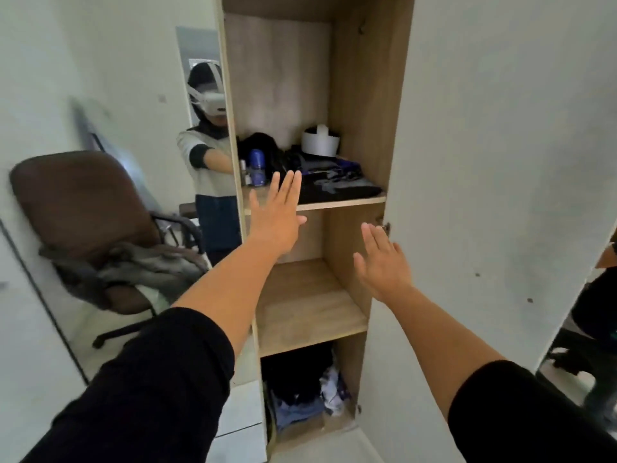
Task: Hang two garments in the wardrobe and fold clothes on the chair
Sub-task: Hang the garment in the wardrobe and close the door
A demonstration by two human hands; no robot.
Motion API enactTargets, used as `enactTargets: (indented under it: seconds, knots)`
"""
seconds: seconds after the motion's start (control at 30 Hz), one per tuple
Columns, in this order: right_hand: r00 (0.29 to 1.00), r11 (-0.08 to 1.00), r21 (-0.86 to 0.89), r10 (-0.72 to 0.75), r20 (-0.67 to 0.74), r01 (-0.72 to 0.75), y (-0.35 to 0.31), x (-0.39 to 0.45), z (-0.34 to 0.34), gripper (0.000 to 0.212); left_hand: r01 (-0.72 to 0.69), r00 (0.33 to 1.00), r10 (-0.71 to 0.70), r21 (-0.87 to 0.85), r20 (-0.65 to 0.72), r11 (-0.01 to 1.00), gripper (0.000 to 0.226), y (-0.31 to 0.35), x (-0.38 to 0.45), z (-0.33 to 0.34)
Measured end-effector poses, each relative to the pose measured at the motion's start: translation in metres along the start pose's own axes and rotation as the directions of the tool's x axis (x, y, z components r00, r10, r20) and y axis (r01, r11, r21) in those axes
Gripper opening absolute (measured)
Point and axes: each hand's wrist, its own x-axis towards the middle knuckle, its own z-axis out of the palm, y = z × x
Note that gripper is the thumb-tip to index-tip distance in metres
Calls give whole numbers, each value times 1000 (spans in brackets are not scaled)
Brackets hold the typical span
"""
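Observation:
An open wooden wardrobe [362,95] stands in front of me, its white door [484,162] swung out to the right. My left hand [277,215] is stretched out flat in front of the upper shelf, fingers straight, holding nothing. My right hand [380,262] is also flat and empty, beside the door's inner edge. A brown office chair [76,208] at the left shows in a mirror, with grey garments [133,262] heaped on its seat.
The upper shelf [334,203] carries dark folded clothes [337,185], a blue bottle [257,167] and a white headset strap [320,143]. The middle shelf [307,305] is bare. Crumpled clothes [307,396] fill the bottom compartment. The mirror [200,78] reflects a person.

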Motion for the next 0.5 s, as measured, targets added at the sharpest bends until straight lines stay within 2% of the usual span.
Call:
enactTargets:
  seconds: [0.17, 0.3, 0.5]
  knots:
    - [967, 965, 61, -255, 23, 254, -95, 27, 31, 61, 166, 986, -166, 113, -4, 980, 72, -100, -35, -8]
    - [922, 906, 176, -388, -14, 384, -168, 37, 53, 59, 297, 954, -301, 210, -13, 931, 72, -168, -72, -19]
    - [800, 762, 306, -599, -2, 571, -270, 40, 81, 59, 541, 830, -557, 271, -19, 796, 72, -247, -140, -41]
